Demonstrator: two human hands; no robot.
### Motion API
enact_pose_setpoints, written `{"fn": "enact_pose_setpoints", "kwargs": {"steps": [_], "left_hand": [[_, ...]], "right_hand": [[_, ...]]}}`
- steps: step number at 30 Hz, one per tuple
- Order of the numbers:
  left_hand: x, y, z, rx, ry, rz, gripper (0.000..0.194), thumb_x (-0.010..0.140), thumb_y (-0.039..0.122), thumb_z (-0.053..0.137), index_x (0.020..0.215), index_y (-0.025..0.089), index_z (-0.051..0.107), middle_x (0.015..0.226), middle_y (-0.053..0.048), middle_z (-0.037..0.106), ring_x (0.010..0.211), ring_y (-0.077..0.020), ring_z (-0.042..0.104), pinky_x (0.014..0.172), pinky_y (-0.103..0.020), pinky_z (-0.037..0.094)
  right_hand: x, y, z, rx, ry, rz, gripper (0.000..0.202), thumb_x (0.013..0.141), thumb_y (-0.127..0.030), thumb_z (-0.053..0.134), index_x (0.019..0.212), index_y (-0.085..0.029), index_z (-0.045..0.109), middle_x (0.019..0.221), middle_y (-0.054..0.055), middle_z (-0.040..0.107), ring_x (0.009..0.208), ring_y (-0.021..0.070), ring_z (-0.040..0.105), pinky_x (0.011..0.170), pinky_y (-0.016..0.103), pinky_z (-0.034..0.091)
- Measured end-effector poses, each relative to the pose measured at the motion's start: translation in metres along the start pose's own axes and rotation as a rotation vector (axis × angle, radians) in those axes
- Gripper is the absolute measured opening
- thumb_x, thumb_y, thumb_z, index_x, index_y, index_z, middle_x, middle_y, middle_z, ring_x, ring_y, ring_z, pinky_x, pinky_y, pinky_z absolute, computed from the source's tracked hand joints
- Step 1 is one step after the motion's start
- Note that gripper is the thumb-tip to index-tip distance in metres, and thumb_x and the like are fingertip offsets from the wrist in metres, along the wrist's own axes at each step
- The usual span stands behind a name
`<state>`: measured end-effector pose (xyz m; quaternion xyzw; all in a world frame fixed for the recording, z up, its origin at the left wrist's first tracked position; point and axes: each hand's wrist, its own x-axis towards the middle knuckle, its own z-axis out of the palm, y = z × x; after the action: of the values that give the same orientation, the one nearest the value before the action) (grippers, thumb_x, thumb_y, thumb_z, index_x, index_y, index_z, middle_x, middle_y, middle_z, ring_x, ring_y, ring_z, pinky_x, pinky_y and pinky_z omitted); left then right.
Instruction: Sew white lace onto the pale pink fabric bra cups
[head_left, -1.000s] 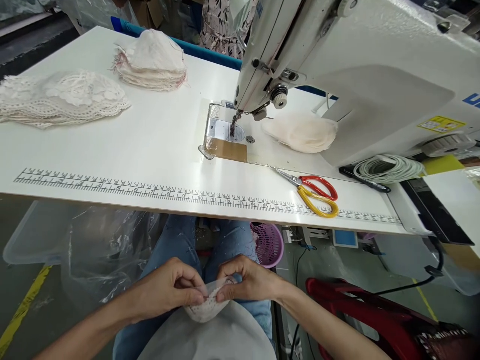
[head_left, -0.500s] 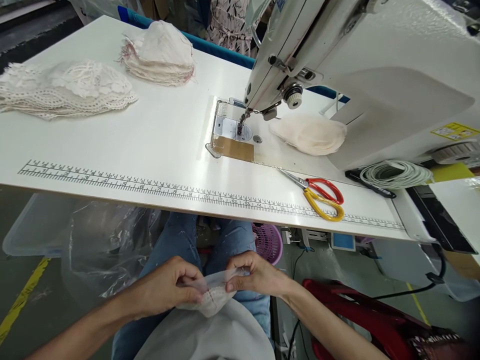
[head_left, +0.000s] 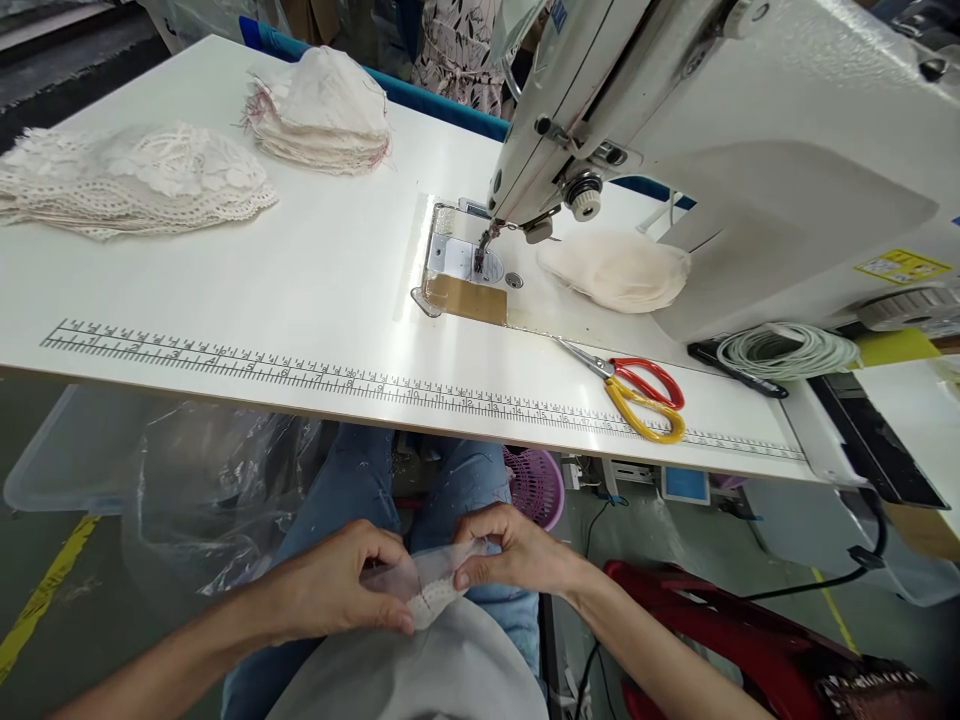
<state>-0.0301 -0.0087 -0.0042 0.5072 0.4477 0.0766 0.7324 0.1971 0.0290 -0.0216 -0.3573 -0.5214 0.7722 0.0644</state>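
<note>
Over my lap, below the table edge, I hold a small piece of white lace fabric with a sheer strip along it (head_left: 433, 597). Dark stitches show on the lace. My left hand (head_left: 360, 580) pinches its left side between thumb and fingers. On the opposite side, my right hand (head_left: 499, 550) grips the upper right corner between thumb and forefinger. Part of the fabric is hidden behind my fingers. Above on the table stands a sewing machine (head_left: 570, 150), with its presser foot (head_left: 480, 258) over the needle plate. Scissors (head_left: 637, 395) with red and yellow handles lie near the front edge.
Stacks of lace pieces (head_left: 142, 180) and cream fabric pieces (head_left: 322, 110) sit at the back left. More cream pieces (head_left: 619, 270) lie under the machine arm. A printed ruler (head_left: 300, 375) runs along the front. Below are a purple basket (head_left: 536, 485) and a red stool (head_left: 697, 630).
My left thumb has shifted slightly lower and the left fingers have opened a little over the fabric. The lace has turned, showing less of its lower part. My right hand stays nearly in place.
</note>
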Motion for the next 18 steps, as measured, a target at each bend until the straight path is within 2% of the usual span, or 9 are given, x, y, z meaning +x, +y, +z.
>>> {"fn": "enact_pose_setpoints", "kwargs": {"steps": [7, 9, 12, 18], "left_hand": [[0.004, -0.009, 0.005, -0.101, 0.07, 0.062, 0.013, 0.065, 0.031, 0.073, 0.066, 0.018, 0.075, 0.073, 0.002, 0.054, 0.066, -0.0117, 0.048, 0.06, -0.02, 0.033], [0.003, -0.011, 0.005, -0.12, 0.059, 0.052, 0.014, 0.066, 0.03, 0.071, 0.067, 0.017, 0.075, 0.066, 0.002, 0.054, 0.061, -0.0111, 0.045, 0.056, -0.02, 0.03], [0.003, -0.012, 0.006, -0.142, 0.042, -0.013, 0.016, 0.067, 0.028, 0.067, 0.067, 0.014, 0.074, 0.051, 0.006, 0.042, 0.051, -0.0087, 0.033, 0.049, -0.021, 0.023], [0.004, -0.012, 0.007, -0.143, 0.048, -0.035, 0.016, 0.066, 0.024, 0.063, 0.069, 0.014, 0.074, 0.048, 0.007, 0.036, 0.048, -0.0082, 0.027, 0.046, -0.022, 0.02]], "right_hand": [[-0.002, 0.002, 0.001, 0.012, 0.007, 0.02, 0.032, 0.063, -0.041, 0.077, 0.069, -0.011, 0.067, 0.066, 0.0, 0.061, 0.06, 0.0095, 0.053, 0.058, 0.02, 0.042], [-0.003, 0.002, 0.001, 0.019, 0.008, 0.032, 0.034, 0.062, -0.043, 0.077, 0.069, -0.011, 0.067, 0.066, 0.0, 0.061, 0.059, 0.0095, 0.053, 0.058, 0.02, 0.042], [-0.003, 0.002, 0.0, 0.006, 0.007, 0.024, 0.033, 0.062, -0.042, 0.077, 0.069, -0.012, 0.067, 0.066, 0.001, 0.062, 0.06, 0.0101, 0.054, 0.059, 0.021, 0.043], [-0.003, 0.003, -0.002, -0.035, -0.017, -0.009, 0.029, 0.064, -0.039, 0.077, 0.071, -0.012, 0.068, 0.067, 0.001, 0.062, 0.062, 0.01, 0.053, 0.058, 0.02, 0.043]]}}
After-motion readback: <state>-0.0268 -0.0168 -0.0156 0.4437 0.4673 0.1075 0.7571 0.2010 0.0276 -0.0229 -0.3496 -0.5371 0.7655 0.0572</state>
